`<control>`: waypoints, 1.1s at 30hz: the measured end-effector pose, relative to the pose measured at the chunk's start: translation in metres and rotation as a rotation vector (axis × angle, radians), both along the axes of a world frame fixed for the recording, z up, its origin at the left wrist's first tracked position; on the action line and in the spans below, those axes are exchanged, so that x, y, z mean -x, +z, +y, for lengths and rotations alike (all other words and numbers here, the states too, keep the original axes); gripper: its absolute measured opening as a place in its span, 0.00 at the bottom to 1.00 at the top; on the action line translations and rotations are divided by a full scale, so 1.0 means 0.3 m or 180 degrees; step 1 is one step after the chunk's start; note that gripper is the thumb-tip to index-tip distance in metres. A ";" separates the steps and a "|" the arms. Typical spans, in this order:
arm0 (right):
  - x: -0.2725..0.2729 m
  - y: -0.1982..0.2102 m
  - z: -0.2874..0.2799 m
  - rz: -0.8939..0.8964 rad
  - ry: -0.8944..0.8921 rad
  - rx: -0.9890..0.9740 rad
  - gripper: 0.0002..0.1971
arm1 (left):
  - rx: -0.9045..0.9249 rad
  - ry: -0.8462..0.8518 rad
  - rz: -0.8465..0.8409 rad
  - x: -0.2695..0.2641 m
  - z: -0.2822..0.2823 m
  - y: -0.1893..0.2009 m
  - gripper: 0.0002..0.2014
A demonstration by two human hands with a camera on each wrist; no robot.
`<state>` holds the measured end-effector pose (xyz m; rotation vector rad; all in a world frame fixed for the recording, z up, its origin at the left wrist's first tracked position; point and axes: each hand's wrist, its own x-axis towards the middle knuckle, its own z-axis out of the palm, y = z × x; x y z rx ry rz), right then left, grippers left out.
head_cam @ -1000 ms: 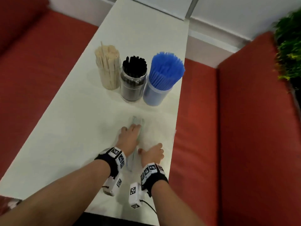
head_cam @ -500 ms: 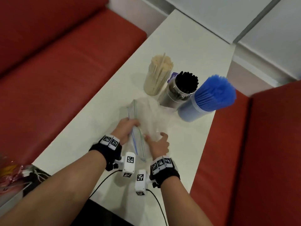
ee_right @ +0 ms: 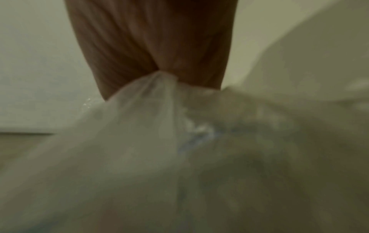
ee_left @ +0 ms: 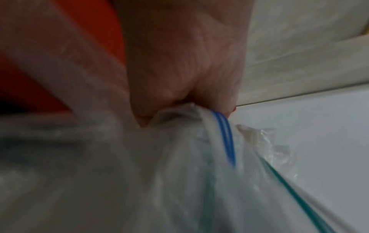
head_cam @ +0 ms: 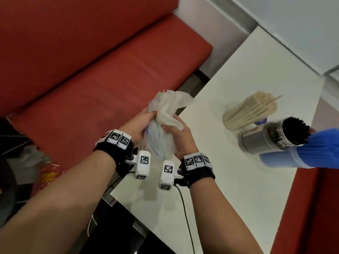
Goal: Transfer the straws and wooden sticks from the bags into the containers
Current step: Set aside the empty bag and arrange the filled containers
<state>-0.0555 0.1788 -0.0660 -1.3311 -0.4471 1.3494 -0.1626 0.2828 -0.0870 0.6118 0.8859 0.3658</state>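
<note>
Both hands hold a crumpled bunch of clear zip bags (head_cam: 166,114) above the table's left edge. My left hand (head_cam: 142,123) grips the bunch from the left, and its wrist view shows fingers pinching plastic with a blue zip line (ee_left: 223,130). My right hand (head_cam: 177,133) grips it from the right, its fingers (ee_right: 155,47) closed on gathered plastic (ee_right: 159,110). The bags look empty. On the table stand a jar of wooden sticks (head_cam: 251,111), a jar of black straws (head_cam: 275,138) and a container of blue straws (head_cam: 308,153).
The white table (head_cam: 238,180) runs to the upper right, its near left corner below my wrists. A red bench seat (head_cam: 91,79) lies to the left, another red seat (head_cam: 311,217) at the lower right. A bag with yellow contents (head_cam: 47,173) sits on the floor at the left.
Both hands have gathered the flat bags off the table and lifted them, crumpled, toward the table's left edge. The head view has swung left, so the jars now sit at the right.
</note>
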 end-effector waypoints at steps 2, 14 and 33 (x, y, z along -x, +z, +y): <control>0.049 -0.024 0.097 -0.0119 0.0037 0.0174 0.19 | -0.0199 0.0124 0.0049 0.076 0.075 -0.037 0.22; 0.194 -0.185 0.515 -0.1019 0.2140 0.0955 0.05 | 0.0704 0.0220 -0.0549 0.411 0.264 -0.259 0.19; 0.225 -0.888 0.579 -0.0746 0.2193 0.3203 0.30 | 0.1162 0.1303 0.0905 0.460 0.121 -0.820 0.25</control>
